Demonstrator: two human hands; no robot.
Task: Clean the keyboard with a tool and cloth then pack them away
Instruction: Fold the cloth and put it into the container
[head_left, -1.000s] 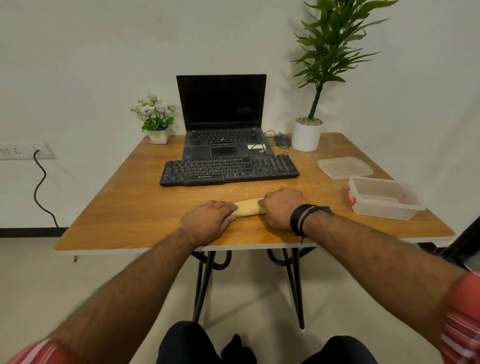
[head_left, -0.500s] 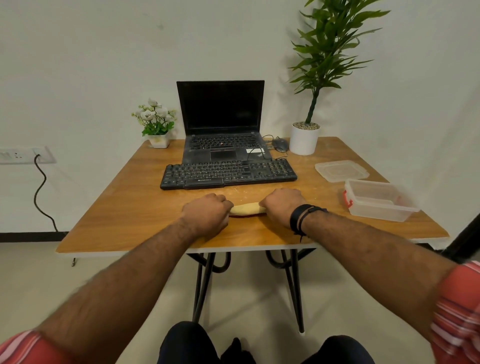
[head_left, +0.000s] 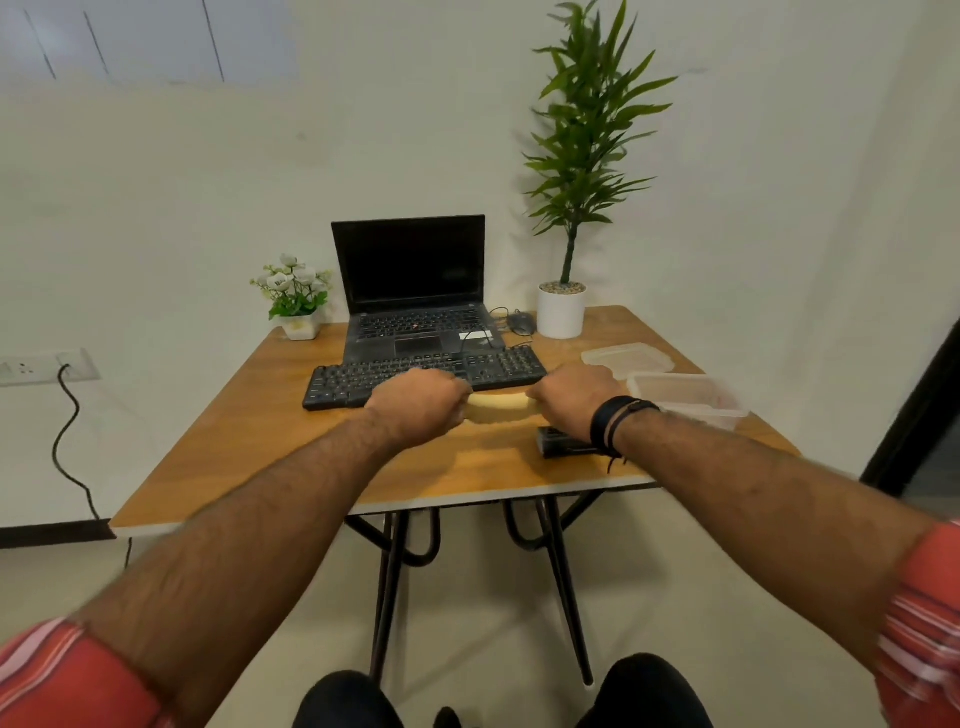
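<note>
Hands hold the cloth (head_left: 497, 406) between them above the near half of the worktop (head_left: 249, 447). Left hand (head_left: 418, 408) has its fingers curled around the left end of the pale yellow cloth; right hand (head_left: 574, 397) has its fingers curled around the right end. Only the short middle stretch of the cloth shows between the two fists, and it appears folded or rolled; the frame is motion-blurred, so finer detail cannot be told.

Black keyboard (head_left: 363, 382) lies across the middle of the worktop, directly behind the hands; the left hand overlaps its front edge in the view. Whether the cloth touches the keyboard cannot be told. A small dark object (head_left: 563, 442), probably the cleaning tool, lies flat on the worktop under the right wrist, partly hidden by the black wristbands (head_left: 618, 423).

Open laptop (head_left: 415, 291) with a dark screen stands just behind the keyboard. A mouse (head_left: 521, 323) sits to the right of the laptop, beside a tall green plant in a white pot (head_left: 561, 312). A small pot of white flowers (head_left: 296, 301) stands at the far left corner. A clear plastic container (head_left: 685, 400) rests at the right edge, with its lid (head_left: 631, 358) lying separately just behind it.
</note>
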